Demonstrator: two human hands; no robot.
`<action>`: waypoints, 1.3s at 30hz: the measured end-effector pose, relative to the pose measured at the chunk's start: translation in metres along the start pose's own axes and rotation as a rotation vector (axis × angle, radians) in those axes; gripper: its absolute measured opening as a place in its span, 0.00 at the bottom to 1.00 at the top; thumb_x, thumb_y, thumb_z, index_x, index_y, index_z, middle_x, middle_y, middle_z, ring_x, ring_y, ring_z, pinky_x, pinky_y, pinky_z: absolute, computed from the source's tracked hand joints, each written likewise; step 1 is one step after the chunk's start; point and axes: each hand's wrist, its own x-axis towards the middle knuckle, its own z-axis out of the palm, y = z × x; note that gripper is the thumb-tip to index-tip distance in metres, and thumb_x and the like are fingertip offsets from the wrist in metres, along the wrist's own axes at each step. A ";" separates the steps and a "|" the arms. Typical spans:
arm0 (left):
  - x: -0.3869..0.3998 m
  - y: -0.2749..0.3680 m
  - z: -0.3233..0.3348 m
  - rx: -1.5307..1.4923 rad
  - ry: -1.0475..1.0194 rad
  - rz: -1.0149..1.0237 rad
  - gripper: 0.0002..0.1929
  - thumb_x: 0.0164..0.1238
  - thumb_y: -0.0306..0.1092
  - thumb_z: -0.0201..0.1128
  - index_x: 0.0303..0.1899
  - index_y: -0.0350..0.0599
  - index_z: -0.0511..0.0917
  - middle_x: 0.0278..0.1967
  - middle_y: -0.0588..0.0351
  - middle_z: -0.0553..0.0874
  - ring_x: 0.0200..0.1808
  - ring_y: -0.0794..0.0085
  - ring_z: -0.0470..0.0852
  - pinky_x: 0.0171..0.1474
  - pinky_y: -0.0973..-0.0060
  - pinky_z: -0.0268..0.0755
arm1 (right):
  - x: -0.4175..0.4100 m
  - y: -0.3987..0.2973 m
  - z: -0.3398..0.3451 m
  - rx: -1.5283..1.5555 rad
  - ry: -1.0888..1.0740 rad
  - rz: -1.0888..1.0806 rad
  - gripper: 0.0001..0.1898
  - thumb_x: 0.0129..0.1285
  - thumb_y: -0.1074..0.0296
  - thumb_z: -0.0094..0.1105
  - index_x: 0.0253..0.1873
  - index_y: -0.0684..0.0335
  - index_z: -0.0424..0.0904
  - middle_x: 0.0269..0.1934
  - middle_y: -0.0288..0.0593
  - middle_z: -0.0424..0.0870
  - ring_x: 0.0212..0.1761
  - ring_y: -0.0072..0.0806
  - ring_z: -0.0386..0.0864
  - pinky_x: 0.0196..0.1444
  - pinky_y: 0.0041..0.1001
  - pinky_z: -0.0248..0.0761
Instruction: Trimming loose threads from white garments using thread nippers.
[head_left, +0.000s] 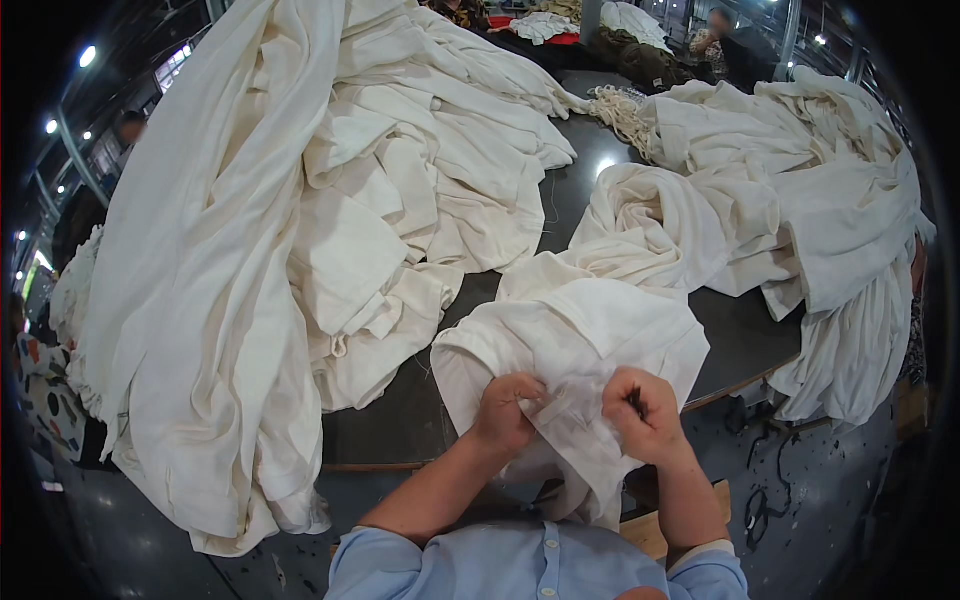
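Note:
A white cloth garment (577, 322) lies bunched at the table's front edge, part of it hanging towards my lap. My left hand (511, 412) pinches its thin, sheer-looking fabric between thumb and fingers. Close to the right side of the same fabric, my right hand (643, 414) is curled around a small dark object (637, 403), mostly hidden by the fingers; what it is cannot be told. Behind the garment, more rumpled white cloth (645, 217) runs back to the right.
A tall heap of white garments (217, 285) covers the left of the dark table (375, 442) and hangs over its edge. Another white pile (840, 202) drapes over the right side, beside cream cords (622, 120). People are in the background, one at the back right (712, 45).

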 end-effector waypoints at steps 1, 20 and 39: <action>0.001 0.000 0.001 -0.019 -0.003 0.027 0.10 0.44 0.30 0.51 0.29 0.36 0.76 0.29 0.50 0.80 0.36 0.61 0.80 0.44 0.66 0.74 | -0.004 -0.001 -0.007 -0.001 -0.005 -0.061 0.16 0.61 0.59 0.57 0.27 0.62 0.65 0.19 0.31 0.63 0.16 0.12 0.58 0.17 0.13 0.51; -0.001 0.004 0.045 -0.032 -0.003 0.224 0.22 0.70 0.46 0.46 0.58 0.40 0.63 0.51 0.55 0.74 0.52 0.68 0.75 0.55 0.69 0.68 | 0.010 0.034 0.007 -0.373 0.320 0.104 0.13 0.55 0.76 0.54 0.47 0.64 0.73 0.24 0.42 0.74 0.24 0.26 0.71 0.30 0.23 0.66; -0.001 -0.003 0.029 0.404 0.035 0.090 0.10 0.61 0.26 0.58 0.43 0.35 0.76 0.40 0.55 0.80 0.40 0.74 0.79 0.44 0.79 0.72 | 0.004 -0.047 -0.040 -0.763 -0.069 -0.092 0.06 0.53 0.71 0.53 0.36 0.65 0.73 0.23 0.42 0.74 0.17 0.29 0.70 0.22 0.24 0.63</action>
